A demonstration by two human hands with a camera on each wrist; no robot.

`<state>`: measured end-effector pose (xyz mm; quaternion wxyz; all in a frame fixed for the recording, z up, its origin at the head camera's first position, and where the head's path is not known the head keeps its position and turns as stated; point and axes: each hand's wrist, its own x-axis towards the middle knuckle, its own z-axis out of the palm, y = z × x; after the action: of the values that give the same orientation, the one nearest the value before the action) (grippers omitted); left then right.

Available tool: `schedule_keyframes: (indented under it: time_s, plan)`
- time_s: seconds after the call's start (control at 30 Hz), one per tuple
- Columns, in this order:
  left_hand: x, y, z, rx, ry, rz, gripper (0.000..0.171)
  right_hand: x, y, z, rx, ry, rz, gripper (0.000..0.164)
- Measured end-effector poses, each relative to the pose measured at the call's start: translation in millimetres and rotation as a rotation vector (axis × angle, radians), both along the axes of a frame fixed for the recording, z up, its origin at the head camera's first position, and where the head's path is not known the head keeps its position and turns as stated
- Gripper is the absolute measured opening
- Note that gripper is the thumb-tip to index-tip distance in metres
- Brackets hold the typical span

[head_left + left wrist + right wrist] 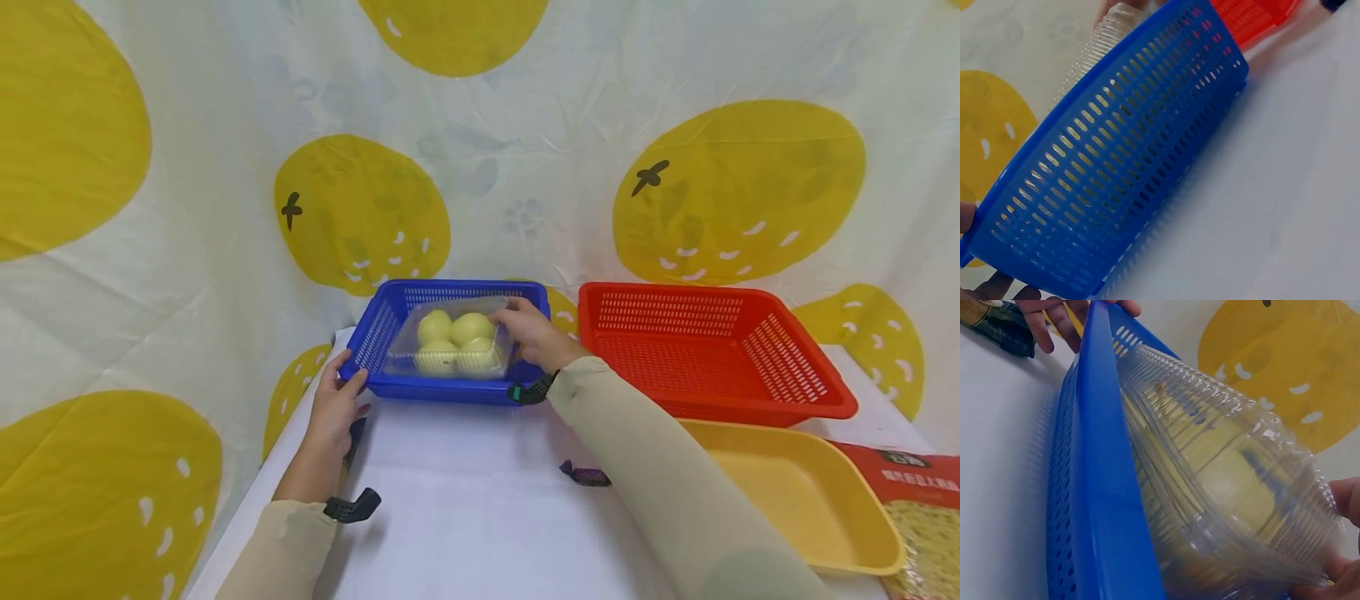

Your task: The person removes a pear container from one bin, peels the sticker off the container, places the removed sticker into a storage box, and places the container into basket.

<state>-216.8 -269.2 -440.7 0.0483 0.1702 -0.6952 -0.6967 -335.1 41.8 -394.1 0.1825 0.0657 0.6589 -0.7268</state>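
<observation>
A clear plastic clamshell box [408, 354] with several pale yellow-green round fruits [474, 328] in it sits tilted inside the blue basket [442, 390]. My right hand [534, 332] holds the box by its right end, fingers on the lid's far corner. In the right wrist view, fingertips [1346, 503] press the ribbed plastic. My left hand [333, 417] grips the basket's near left corner, thumb over the rim and the other fingers beneath it. The left wrist view shows the basket's slotted side [1116, 144], with the box's ribbed edge rising above the rim.
Right of the blue basket stands a red basket [667, 367]. A yellow tray [787, 483] lies before it, beside a red packet [918, 508] with yellowish contents. A small dark purple wrapped item [587, 476] lies by my right sleeve. A dark packet [356, 437] lies beside my left hand.
</observation>
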Motion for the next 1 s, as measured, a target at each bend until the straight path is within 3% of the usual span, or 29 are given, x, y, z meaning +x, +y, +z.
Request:
schedule_keyframes:
  time_s: [0.33,0.67,1.0]
  plan:
    - [-0.5,2.8,4.3,-0.036,-0.012,-0.057,0.061,-15.7,3.5,-4.8,-0.032,0.01,0.063,0.072]
    - [-0.9,0.8,4.1,-0.05,-0.02,-0.1,0.059,-24.9,10.3,-3.9,-0.08,0.042,0.195,0.091]
    - [1.1,-4.4,5.9,-0.061,-0.037,-0.103,0.06,-33.5,2.7,-9.8,-0.104,0.106,0.252,0.093]
